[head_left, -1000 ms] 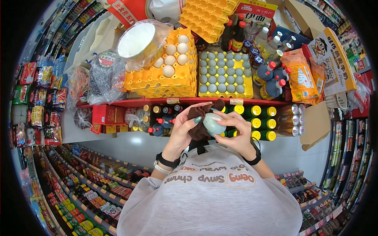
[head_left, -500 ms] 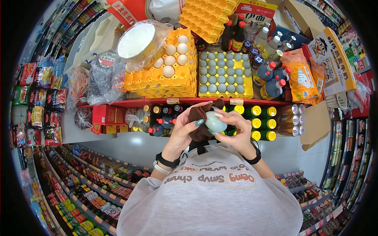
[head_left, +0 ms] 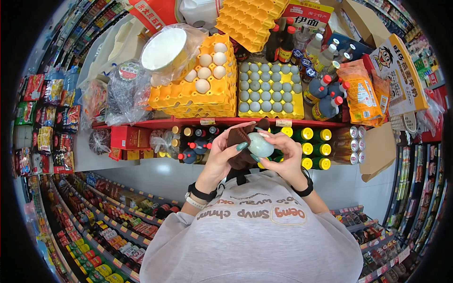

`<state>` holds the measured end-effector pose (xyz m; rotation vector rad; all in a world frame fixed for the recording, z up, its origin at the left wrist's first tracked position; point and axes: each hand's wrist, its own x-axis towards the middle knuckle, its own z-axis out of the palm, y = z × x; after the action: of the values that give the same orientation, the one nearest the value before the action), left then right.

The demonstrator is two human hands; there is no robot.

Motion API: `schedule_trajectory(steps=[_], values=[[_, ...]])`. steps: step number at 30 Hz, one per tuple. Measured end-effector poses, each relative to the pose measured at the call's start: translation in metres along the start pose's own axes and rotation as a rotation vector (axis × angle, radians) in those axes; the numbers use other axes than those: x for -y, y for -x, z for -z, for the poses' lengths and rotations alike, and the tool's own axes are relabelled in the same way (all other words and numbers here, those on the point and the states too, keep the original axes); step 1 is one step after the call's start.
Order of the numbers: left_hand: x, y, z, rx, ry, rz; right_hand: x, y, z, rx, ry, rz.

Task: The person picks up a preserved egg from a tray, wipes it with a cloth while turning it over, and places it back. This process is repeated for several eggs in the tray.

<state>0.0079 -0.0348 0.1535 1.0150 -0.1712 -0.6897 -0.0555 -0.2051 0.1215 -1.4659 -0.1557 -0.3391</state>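
Observation:
A pale blue-green egg (head_left: 260, 145) is held up in front of my chest. My right hand (head_left: 285, 156) has its fingers around the egg's right side. A dark brown cloth (head_left: 240, 137) is gripped in my left hand (head_left: 221, 153), its edge against the egg's left side. Beyond my hands, a yellow tray (head_left: 270, 113) on the red-edged shelf holds rows of blue-green eggs. To its left stands a stack of orange-yellow trays (head_left: 188, 106) with several light brown eggs (head_left: 202, 86) on top.
Sauce bottles (head_left: 325, 107) and orange packets (head_left: 361, 92) stand right of the egg tray. Yellow-capped bottles (head_left: 322, 149) and cans (head_left: 347, 144) are below the shelf edge. A white round container (head_left: 164, 49) in plastic sits at the left. Stocked shelves surround me.
The egg has turned slightly and shifted a little to the right between my hands. My fingers have moved slightly around it.

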Motion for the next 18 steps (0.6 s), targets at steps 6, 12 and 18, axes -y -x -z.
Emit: schedule_trajectory(steps=[6,12,18], values=[[0.0017,-0.0011,0.0036,-0.007,0.022,0.014,0.0017,-0.0014,-0.0005,-0.001,-0.076,0.011],[-0.0020,-0.0025,-0.0004,0.039,0.057,0.012,0.0004,-0.0005,-0.0014,-0.035,-0.123,-0.014],[0.0017,-0.0038,0.0032,0.040,0.049,0.010,-0.0069,0.0017,0.0002,0.002,-0.029,0.023]])
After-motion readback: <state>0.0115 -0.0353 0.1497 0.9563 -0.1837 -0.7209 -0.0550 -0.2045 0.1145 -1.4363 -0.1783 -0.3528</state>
